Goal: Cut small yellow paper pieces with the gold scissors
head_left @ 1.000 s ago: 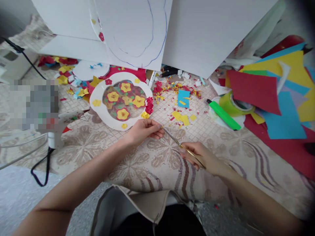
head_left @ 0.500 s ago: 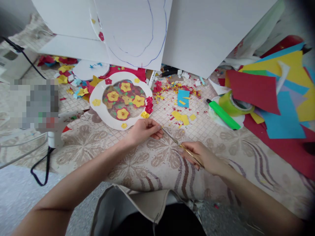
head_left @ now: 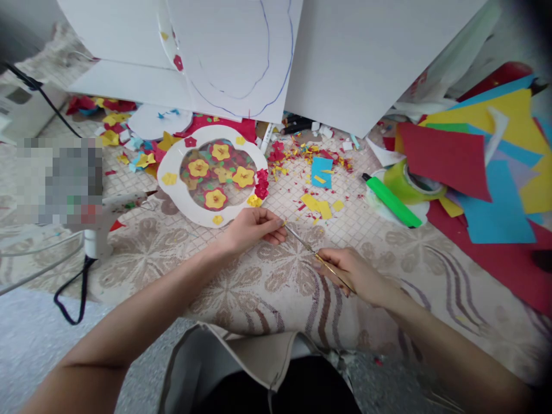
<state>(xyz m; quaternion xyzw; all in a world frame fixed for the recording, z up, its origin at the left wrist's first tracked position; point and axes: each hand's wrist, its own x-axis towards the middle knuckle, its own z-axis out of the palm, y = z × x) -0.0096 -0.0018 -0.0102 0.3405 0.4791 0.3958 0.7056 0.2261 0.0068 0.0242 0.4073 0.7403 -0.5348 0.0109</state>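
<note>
Head view: right hand (head_left: 360, 276) fingers grip tweezers (head_left: 308, 248), left hand (head_left: 252, 229) fingers pinching their tip.

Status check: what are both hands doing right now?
Right hand grips thin metal tool. Left hand pinches its tip. White flower ring just beyond; paper scraps nearby.

- No text, label, brand, number or sign can be read anywhere.
- The white board (head_left: 241, 52) carries only a curved blue pen line, no letters.
- The green marker (head_left: 391, 201) shows no legible print.
</note>
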